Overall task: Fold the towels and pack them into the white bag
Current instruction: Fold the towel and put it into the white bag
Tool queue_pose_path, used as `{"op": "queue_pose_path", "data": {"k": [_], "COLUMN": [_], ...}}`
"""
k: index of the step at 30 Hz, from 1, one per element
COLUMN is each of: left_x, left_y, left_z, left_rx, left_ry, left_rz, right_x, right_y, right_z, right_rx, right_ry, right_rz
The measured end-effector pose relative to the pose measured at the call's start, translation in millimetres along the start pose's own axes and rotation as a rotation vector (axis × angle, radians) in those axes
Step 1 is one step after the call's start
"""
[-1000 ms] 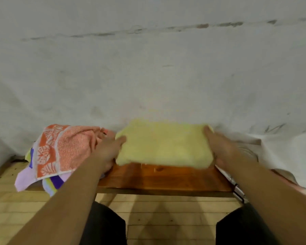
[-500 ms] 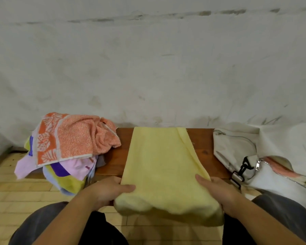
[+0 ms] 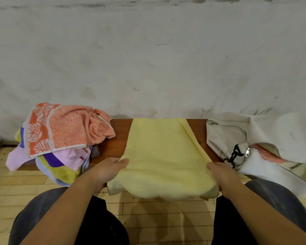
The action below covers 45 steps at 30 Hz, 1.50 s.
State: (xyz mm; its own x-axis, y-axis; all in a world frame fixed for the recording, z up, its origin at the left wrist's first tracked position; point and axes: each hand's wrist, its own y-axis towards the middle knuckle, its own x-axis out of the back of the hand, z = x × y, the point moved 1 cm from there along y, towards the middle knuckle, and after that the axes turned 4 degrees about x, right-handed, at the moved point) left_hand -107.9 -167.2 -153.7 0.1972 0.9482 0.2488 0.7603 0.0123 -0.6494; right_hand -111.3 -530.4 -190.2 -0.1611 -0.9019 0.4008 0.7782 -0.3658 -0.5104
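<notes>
A pale yellow towel (image 3: 162,152) lies lengthwise across the brown wooden bench (image 3: 118,138), its near end hanging over the front edge. My left hand (image 3: 109,169) grips the towel's near left edge, thumb on top. At the near right edge my right hand (image 3: 221,174) grips it the same way. The white bag (image 3: 224,137) sits at the bench's right end, unzipped, with a black clip on it.
A heap of unfolded towels (image 3: 64,133), orange patterned on top with pink, purple and yellow ones beneath, fills the bench's left end. A white wall stands right behind the bench. My knees are under my arms, above a wooden floor (image 3: 12,184).
The yellow towel, first a folded block held at the far side, has been opened toward me and now lies long across the bench. Both hands came back to the near edge.
</notes>
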Motion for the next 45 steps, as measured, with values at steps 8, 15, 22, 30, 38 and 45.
{"op": "queue_pose_path", "data": {"k": [8,15,22,30,38,45], "left_x": [-9.3,-0.3,6.0,3.7,-2.7,-1.8], "left_y": [-5.3,1.0,19.2,29.6,28.0,28.1], "left_z": [-6.0,-5.9,-5.3,-5.5,-8.6,-4.7], "left_rx": [-0.004,-0.055,-0.039,0.05,0.05,0.011], "left_ry": [0.096,0.341,0.566,0.806,0.731,0.796], "left_rz": [0.073,0.031,0.069,0.048,0.064,0.137], "right_x": [-35.5,-67.0,-76.6,-39.3,-45.4,-86.8], "right_y": [8.1,65.6,99.0,125.0,132.0,133.2], "right_z": [33.4,68.1,85.0,110.5,109.2,105.1], "right_rx": [0.812,0.656,0.673,0.491,0.608,0.605], "right_ry": [-0.797,-0.975,-0.937,-0.629,-1.051,-1.068], "right_rz": [-0.07,0.173,0.127,-0.165,-0.076,0.142]}}
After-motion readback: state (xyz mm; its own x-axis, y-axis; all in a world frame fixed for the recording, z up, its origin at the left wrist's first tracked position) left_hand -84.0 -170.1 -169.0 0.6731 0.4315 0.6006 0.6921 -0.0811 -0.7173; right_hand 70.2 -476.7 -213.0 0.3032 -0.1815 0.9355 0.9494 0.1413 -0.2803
